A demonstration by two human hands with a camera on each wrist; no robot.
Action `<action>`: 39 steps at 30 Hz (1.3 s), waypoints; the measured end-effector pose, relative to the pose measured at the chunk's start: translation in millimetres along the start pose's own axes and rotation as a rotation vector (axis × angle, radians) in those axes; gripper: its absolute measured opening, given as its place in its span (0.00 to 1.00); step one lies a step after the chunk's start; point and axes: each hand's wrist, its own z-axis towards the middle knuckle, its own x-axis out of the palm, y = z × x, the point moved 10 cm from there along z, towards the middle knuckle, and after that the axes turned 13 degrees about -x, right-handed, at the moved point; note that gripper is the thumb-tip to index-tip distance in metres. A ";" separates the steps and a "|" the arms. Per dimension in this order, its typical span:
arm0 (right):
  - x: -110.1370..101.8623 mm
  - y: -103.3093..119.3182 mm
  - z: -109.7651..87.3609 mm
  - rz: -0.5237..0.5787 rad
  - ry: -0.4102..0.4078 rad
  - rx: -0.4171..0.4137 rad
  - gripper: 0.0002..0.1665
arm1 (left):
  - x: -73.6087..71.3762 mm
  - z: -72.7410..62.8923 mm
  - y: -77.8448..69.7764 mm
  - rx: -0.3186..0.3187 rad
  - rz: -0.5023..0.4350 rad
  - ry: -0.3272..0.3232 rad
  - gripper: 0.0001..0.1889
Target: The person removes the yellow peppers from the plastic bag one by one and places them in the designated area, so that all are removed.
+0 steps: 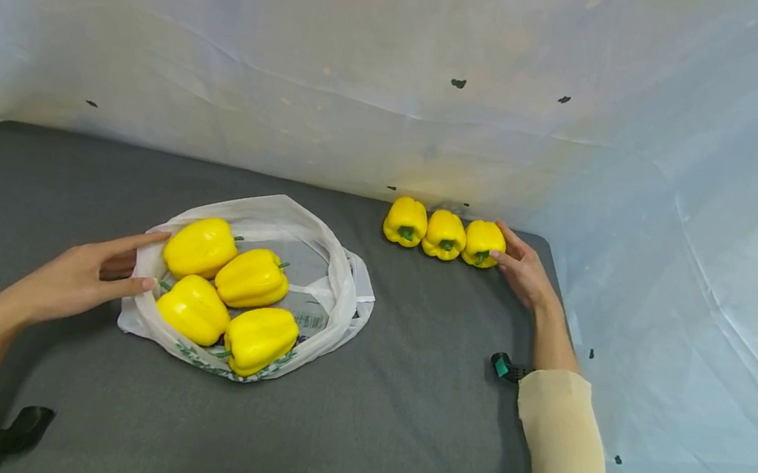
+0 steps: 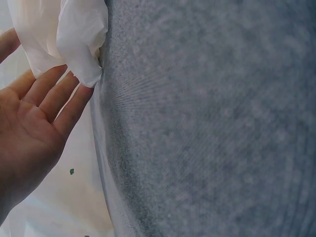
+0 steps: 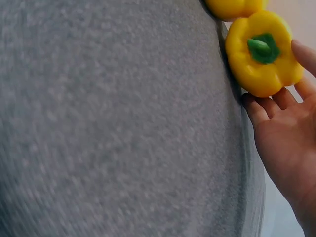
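Note:
A white plastic bag (image 1: pixel 342 303) lies on the table with its mouth spread wide. Several yellow bell peppers (image 1: pixel 251 278) sit inside it. At the bag's left side, my left hand (image 1: pixel 79 278) touches the rim with outstretched fingers and thumb; the left wrist view shows its fingers (image 2: pixel 57 96) fairly straight against the plastic (image 2: pixel 79 44). Three more peppers stand in a row near the back right, stems toward me. My right hand (image 1: pixel 524 270) holds the rightmost bell pepper (image 1: pixel 482 241) from its right side, thumb in front and fingers partly hidden behind it (image 3: pixel 259 54).
The grey table (image 1: pixel 395 396) ends at a whitish plastic sheet (image 1: pixel 341 82) behind and another sheet (image 1: pixel 734 296) on the right. The left pepper (image 1: pixel 405 222) and middle pepper (image 1: pixel 445 233) of the row stand close beside the held one.

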 end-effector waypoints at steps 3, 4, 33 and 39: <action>-0.3 1.0 1.4 -0.004 -0.022 -0.008 0.43 | 0.2 0.4 0.3 -0.001 0.001 0.001 0.40; -0.3 2.1 1.9 -0.005 -0.027 -0.015 0.43 | 0.2 0.5 0.4 -0.001 0.002 0.001 0.41; 9.8 86.7 4.6 -0.086 -0.202 -0.329 0.34 | -3.2 -1.6 -2.5 0.010 0.012 0.001 0.40; 28.2 102.1 1.5 -0.082 -0.162 -0.405 0.31 | -4.4 -3.1 -1.8 0.023 0.008 -0.009 0.40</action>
